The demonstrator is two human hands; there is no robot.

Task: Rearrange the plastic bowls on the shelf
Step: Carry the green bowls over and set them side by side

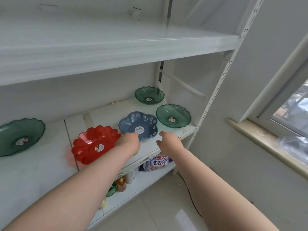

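This looks like a small shop. A white metal shelving unit (215, 90) with slotted uprights carries translucent scalloped plastic bowls (173, 117) spaced out singly, each with a round sticker label (171, 120) in its middle. A price-tag strip (144, 158) runs along the shelf edge, and below stand a bagged laundry detergent (157, 162) and bottles (121, 183).

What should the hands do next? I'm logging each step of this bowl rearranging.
Probably close both hands on the blue bowl. The left hand is already at its near rim and the right hand hovers open just to its right, holding nothing. The red bowl sits close on its left, so lifting the blue bowl straight up seems safest.
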